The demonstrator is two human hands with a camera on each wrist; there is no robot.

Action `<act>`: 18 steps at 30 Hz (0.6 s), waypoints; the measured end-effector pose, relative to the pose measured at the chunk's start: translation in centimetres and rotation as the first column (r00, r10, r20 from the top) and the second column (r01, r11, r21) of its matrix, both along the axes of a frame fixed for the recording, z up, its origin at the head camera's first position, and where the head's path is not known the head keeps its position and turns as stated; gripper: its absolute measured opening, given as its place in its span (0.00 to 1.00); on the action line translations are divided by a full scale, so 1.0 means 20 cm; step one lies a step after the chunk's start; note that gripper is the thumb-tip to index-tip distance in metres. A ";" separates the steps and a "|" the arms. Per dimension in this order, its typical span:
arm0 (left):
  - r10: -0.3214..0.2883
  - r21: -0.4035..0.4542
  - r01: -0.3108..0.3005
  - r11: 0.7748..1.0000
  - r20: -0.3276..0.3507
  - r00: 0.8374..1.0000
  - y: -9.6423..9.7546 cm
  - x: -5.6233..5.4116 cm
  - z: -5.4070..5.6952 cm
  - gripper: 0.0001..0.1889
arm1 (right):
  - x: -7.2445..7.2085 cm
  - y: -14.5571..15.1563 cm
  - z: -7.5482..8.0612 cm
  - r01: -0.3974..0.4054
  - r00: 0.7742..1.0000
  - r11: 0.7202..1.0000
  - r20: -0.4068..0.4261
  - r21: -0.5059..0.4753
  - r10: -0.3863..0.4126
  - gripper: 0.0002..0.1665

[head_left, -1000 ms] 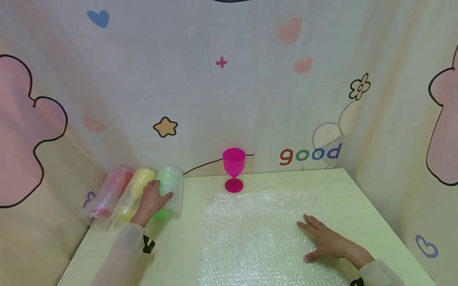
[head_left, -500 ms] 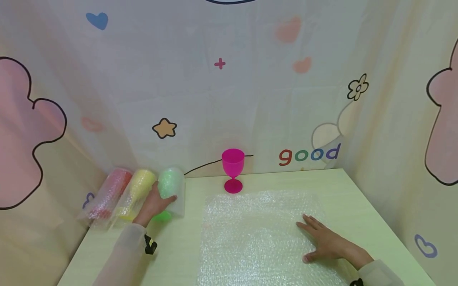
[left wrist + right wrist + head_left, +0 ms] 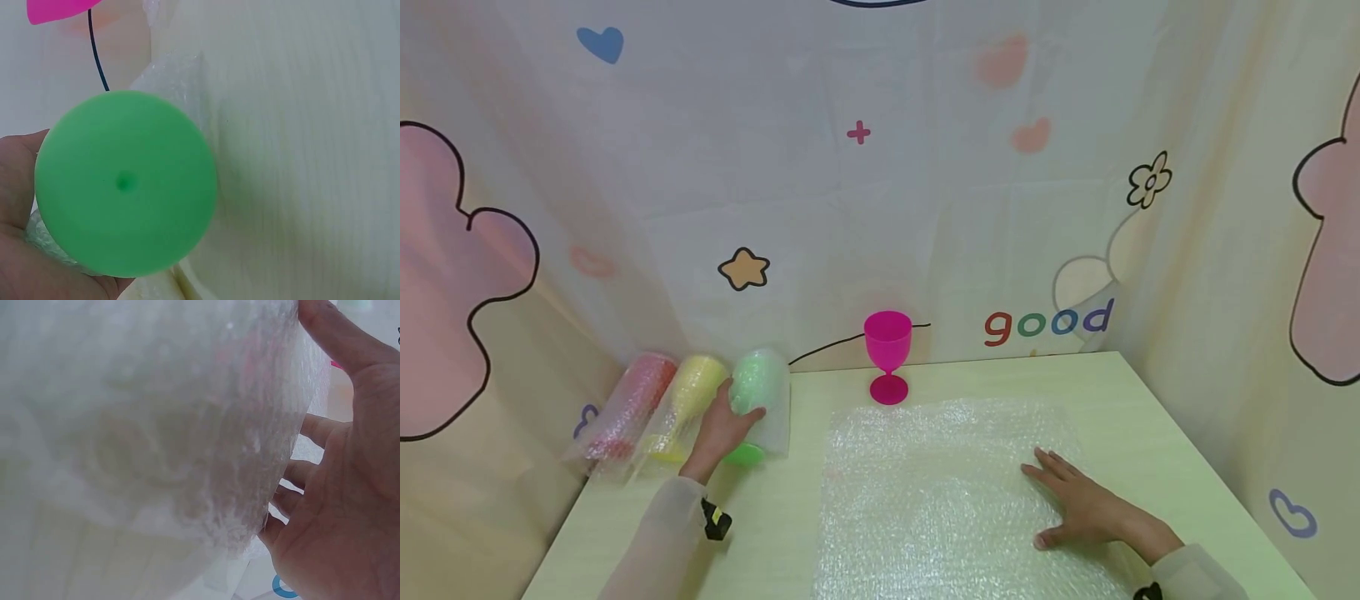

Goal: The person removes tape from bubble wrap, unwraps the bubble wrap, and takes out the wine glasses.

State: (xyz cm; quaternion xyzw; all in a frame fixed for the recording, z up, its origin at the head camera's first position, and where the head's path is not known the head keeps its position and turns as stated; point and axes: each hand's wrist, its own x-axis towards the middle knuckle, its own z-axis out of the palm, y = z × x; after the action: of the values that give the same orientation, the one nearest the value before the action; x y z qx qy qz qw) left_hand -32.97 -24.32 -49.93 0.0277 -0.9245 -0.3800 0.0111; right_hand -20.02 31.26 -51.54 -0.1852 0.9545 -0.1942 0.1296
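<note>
My left hand (image 3: 722, 431) holds a green goblet (image 3: 756, 387) that lies wrapped in bubble wrap at the table's back left. Its thumb lies across the wrap and the fingers are on the left side. In the left wrist view the round green base (image 3: 128, 184) faces the camera and hides most of the cup and part of the hand. On the right edge of a flat bubble wrap sheet (image 3: 925, 500) rests my right hand (image 3: 1086, 510), fingers spread. The sheet's raised edge (image 3: 187, 425) reaches the thumb and fingertips in the right wrist view.
Left of the green goblet lie a yellow goblet (image 3: 688, 400) and a red one (image 3: 636, 404), both in bubble wrap. A bare pink goblet (image 3: 889, 342) stands upright behind the sheet. A printed curtain (image 3: 925, 208) borders the table (image 3: 782, 517) at the back and sides.
The green goblet's base has shifted slightly to the right together with my left hand. My right hand and the sheet have stayed in place.
</note>
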 end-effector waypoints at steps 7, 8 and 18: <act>-0.013 0.037 0.014 0.999 -0.027 1.000 0.01 0.05 0.04 0.48 | 0.00 0.00 0.00 0.006 1.000 1.000 0.010 0.002 -0.006 0.63; -0.015 0.040 0.016 0.999 -0.033 0.999 0.01 0.06 0.05 0.48 | 0.00 0.00 0.00 0.006 1.000 1.000 0.010 0.002 -0.006 0.63; -0.039 0.095 0.042 0.995 -0.033 0.999 0.10 0.19 0.21 0.50 | 0.00 0.00 0.01 -0.001 1.000 1.000 0.005 -0.006 0.001 0.63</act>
State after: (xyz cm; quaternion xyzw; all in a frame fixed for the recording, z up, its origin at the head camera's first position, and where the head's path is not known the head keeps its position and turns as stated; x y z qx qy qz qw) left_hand -29.20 -22.23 -45.79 0.0034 -0.9054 -0.4242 0.0165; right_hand -20.03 31.28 -51.41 -0.1856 0.9535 -0.1974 0.1317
